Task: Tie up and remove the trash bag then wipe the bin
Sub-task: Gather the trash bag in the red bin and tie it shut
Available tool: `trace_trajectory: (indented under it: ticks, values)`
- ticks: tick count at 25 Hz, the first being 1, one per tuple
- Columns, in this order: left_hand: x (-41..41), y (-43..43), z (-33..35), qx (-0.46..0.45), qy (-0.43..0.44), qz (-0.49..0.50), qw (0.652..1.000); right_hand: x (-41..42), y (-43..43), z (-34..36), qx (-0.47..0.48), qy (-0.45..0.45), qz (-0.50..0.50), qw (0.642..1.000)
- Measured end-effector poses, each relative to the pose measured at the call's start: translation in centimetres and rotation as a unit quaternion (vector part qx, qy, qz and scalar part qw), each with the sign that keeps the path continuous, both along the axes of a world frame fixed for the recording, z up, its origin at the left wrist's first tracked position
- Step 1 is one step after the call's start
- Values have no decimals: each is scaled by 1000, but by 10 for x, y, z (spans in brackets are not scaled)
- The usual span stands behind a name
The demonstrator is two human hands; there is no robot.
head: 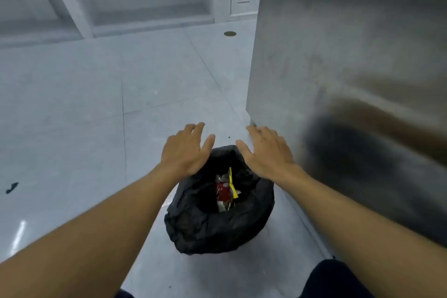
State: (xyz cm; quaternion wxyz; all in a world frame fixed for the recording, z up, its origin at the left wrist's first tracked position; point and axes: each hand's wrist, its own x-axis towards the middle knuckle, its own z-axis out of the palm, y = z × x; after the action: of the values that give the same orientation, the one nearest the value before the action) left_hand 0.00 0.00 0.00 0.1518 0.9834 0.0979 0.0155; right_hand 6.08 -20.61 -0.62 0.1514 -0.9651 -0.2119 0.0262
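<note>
Hands, left hand and right hand, hover spread and empty over the black trash bag. Gathering only one side of the rim could spill the wrappers.

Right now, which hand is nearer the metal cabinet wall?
Right. The right hand hovers open over the trash bag's far rim, fingertips right at the metal cabinet wall corner. The left hand is open farther left, over the floor side.

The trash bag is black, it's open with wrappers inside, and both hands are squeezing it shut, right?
Not quite. The head view shows the left hand and right hand spread open above the black trash bag, not squeezing it. It is open, with wrappers inside.
</note>
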Motion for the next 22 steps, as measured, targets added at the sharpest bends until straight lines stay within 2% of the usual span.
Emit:
trace_trajectory:
  ticks: [6, 11, 14, 18, 20, 22]
  values:
    - [-27, -12, -55, 4, 126, 54, 991, -16, -23, -63, -50, 103, -24, 993]
    - [-24, -12, -77, 23, 187, 68, 980, -20, -24, -98, 10, 65, -73, 995]
    - [-11, -12, -81, -3, 192, 92, 977, -17, -22, -110, 54, 41, -102, 992]
    - [-14, -17, -90, 33, 196, 81, 977, -17, -26, -124, 110, 12, -106, 988]
    - [-13, -20, -89, 18, 165, 88, 982, -18, -27, -127, 151, -6, -113, 982]
    - [-8, -24, -84, -35, 99, 103, 989, -17, -27, -130, 189, -27, -105, 976]
